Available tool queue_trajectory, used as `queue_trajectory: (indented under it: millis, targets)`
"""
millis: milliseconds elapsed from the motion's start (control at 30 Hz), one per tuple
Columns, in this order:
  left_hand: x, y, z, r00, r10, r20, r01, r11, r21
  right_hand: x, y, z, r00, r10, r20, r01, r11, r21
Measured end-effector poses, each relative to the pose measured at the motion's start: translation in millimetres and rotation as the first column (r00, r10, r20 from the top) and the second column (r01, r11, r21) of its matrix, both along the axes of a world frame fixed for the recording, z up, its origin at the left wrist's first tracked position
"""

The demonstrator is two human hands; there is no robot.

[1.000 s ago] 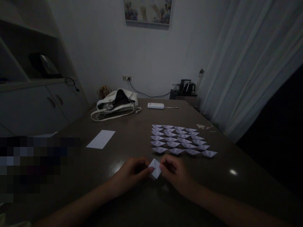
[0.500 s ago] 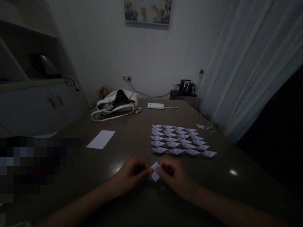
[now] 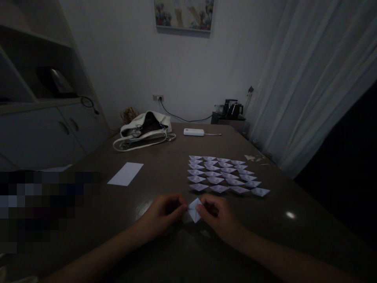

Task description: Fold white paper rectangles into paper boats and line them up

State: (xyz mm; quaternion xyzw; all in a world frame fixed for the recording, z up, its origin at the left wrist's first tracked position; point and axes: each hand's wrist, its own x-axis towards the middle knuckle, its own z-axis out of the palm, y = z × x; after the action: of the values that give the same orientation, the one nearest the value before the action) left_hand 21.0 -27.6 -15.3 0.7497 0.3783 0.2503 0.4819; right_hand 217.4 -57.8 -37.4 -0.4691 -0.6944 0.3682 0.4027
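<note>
A small folded paper (image 3: 194, 211), diamond-shaped with a crease down its middle, is held up above the near part of the table. My right hand (image 3: 220, 216) pinches its right side, thumb on the face towards me. At the paper's left corner, my left hand (image 3: 166, 212) has thumb and forefinger closed on the tip. Just beyond my hands stand several folded paper boats (image 3: 219, 188) in rows. Off to the left lies a stack or sheet of white paper (image 3: 126, 174), flat on the table.
On the dark table (image 3: 165, 173) a white handbag (image 3: 147, 129) lies at the far left, and a white power bank (image 3: 193, 132) with a short cable sits at the back. Paper scraps (image 3: 255, 158) lie near the right edge. A curtain (image 3: 297, 78) hangs at the right.
The folded paper has moved slightly up and right. My left thumb has slid from its face to its left corner, while my right hand keeps its pinch.
</note>
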Motion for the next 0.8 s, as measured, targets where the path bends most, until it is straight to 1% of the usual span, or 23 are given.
queue_trajectory:
  millis: [133, 267, 500, 567, 700, 800]
  targets:
    - [-0.2, -0.7, -0.7, 1.0, -0.01, -0.014, 0.01, 1.0, 0.021, -0.9, -0.9, 3.4, 1.0, 0.003, 0.027, -0.004, 1.0, 0.013]
    - [0.1, -1.1, -0.3, 1.0, -0.018, 0.015, 0.018, 1.0, 0.007, -1.1, -0.9, 3.0, 1.0, 0.012, 0.02, -0.012, 1.0, 0.021]
    - [-0.5, -2.4, 2.0, 1.0, -0.017, -0.004, 0.017, 0.999, 0.031, -1.0, -1.0, 5.7, 0.999, 0.025, 0.021, -0.026, 1.0, 0.006]
    - [-0.5, -2.9, 2.6, 1.0, -0.029, 0.005, 0.028, 0.999, 0.044, -0.7, -0.8, 5.2, 0.999, 0.031, 0.015, -0.031, 0.999, 0.009]
    - [0.0, -3.7, 3.1, 1.0, -0.013, -0.005, 0.014, 0.998, 0.056, 0.2, 0.2, 1.4, 1.0, 0.027, -0.007, -0.027, 1.0, 0.006]
    - [0.0, -5.0, 4.2, 1.0, -0.021, 0.023, 0.02, 0.997, 0.078, 0.1, 0.4, 0.5, 1.0, 0.027, -0.009, -0.027, 1.0, -0.01]
